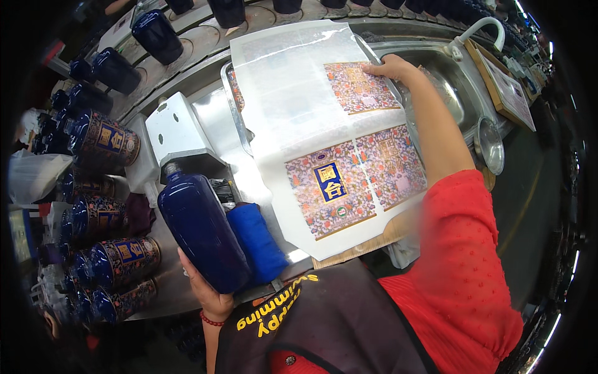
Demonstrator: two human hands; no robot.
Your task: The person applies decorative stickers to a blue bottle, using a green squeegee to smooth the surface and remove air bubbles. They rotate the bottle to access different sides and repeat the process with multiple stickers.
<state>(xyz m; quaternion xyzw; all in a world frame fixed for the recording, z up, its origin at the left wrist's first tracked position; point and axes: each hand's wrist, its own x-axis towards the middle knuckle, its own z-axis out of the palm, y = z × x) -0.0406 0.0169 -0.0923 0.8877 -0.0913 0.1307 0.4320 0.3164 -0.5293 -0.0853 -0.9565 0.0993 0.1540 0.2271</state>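
My left hand (208, 292) supports a plain dark blue glass bottle (202, 224) near its base, its neck pointing away from me. Beyond it on the right, my right hand (398, 67) pinches the far right edge of a printed floral decal (364, 93) on a large white backing sheet (274, 118). Lower on that sheet lie two more floral panels, one with a blue and gold label (330, 182). A metal tray (242, 134) shows partly from under the sheet. Beside the bottle is a folded blue cloth (255, 234).
Decorated blue bottles (106, 140) crowd the left side. Plain blue bottles (156, 37) stand along the far conveyor. A white box-shaped stand (180, 131) is beyond the held bottle. At right are a sink (445, 93) with a white faucet (489, 25), and a metal bowl (489, 146).
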